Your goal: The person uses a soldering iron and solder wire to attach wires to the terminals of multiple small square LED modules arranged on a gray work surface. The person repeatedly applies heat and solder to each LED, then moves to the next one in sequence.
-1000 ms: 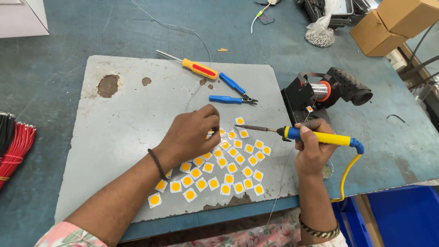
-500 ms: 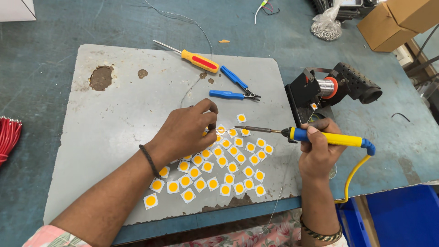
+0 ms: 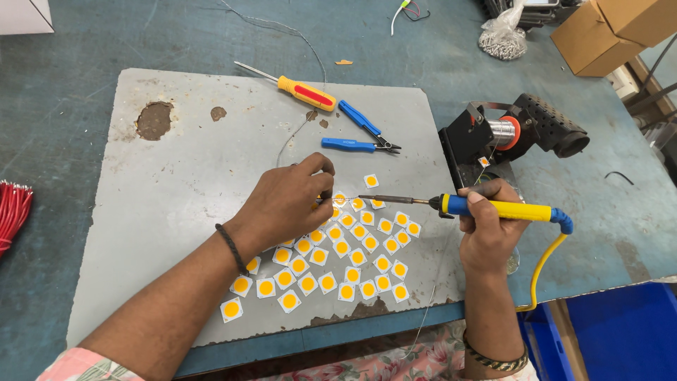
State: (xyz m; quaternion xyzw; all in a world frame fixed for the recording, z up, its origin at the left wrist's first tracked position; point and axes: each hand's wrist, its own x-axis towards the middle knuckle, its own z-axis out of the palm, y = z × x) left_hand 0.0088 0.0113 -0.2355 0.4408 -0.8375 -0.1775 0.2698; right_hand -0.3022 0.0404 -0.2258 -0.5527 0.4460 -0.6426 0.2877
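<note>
Several small white square chips with yellow round centres (image 3: 343, 254) lie in rows on a grey board (image 3: 183, 176). My left hand (image 3: 285, 201) rests over the upper rows, its fingers pinching a thin solder wire (image 3: 293, 137) that runs up across the board. My right hand (image 3: 486, 229) grips a soldering iron with a blue and yellow handle (image 3: 497, 209). The iron's metal tip points left at the chips just beside my left fingertips. One chip (image 3: 371, 180) lies apart above the rows.
A yellow and red screwdriver (image 3: 303, 92) and blue cutters (image 3: 363, 132) lie at the board's top. A black soldering stand with a wire spool (image 3: 511, 134) sits right of it. Red wires (image 3: 13, 212) at left edge, cardboard boxes (image 3: 613, 32) top right, blue bin (image 3: 620, 339) bottom right.
The view has shifted slightly. My left hand has crept a little right toward the iron's tip; the iron stays almost where it was.
</note>
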